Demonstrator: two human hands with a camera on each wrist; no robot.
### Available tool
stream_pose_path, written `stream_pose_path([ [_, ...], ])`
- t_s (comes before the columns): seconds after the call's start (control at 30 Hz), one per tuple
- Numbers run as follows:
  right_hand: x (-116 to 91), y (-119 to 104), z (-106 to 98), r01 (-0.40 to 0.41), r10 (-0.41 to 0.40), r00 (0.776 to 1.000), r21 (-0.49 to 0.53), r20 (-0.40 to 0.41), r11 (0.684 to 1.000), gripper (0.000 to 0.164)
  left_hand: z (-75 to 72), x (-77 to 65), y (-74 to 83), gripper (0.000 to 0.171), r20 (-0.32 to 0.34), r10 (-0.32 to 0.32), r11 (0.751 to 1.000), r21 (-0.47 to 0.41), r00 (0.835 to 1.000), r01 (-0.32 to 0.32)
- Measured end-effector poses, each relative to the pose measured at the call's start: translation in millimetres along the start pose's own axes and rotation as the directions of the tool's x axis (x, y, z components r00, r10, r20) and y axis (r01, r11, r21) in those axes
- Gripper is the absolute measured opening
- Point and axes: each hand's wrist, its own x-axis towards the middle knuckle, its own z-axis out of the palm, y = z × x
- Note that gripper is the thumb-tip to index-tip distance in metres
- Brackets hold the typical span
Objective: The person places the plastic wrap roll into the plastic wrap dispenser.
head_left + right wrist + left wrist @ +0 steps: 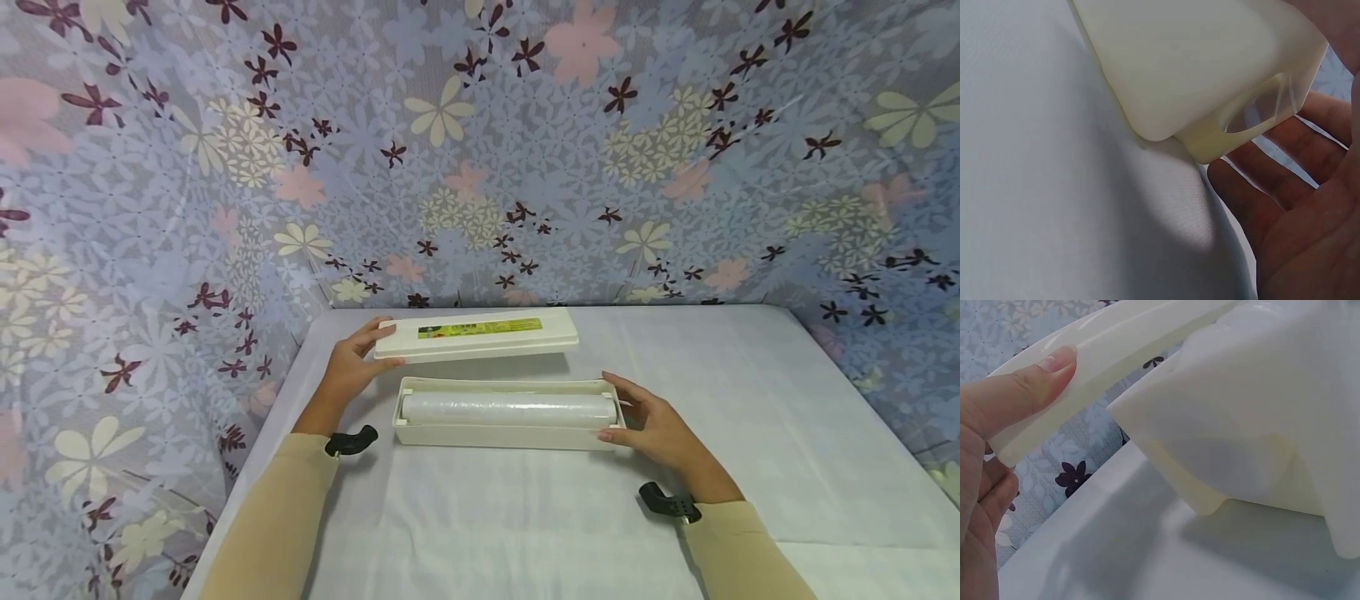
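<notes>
My left hand (pixel 351 360) grips the left end of a white plastic lid (pixel 555 327) with a yellow-green label, holding it slightly tilted behind the box. In the left wrist view the thumb (pixel 1054 365) lies on the lid (pixel 1129 337), the other fingers underneath. Nearer me is a long white cling film box (pixel 502 437), uncovered, with a roll of cling film (pixel 510 408) inside. At its right end my right hand (pixel 663 429) holds the box, thumb at the front and fingers behind. The right wrist view shows fingers (pixel 1291 144) at the box's cut-out end (pixel 1210 150).
A white cloth covers the table (pixel 510 517). Behind and at both sides hangs a flowered curtain (pixel 480 167). Each wrist wears a black camera mount (pixel 667 502) near a beige sleeve (pixel 277 508).
</notes>
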Motion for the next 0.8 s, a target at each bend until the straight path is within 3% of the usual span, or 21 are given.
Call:
stream_pose_path([
  [0.8,3,2,-3,-0.002,0.001,1.000,0.032,0.014,0.999,0.095,4.7,-12.1,10.5,0.061,-0.005,0.036,0.998,-0.060,0.999,-0.036],
])
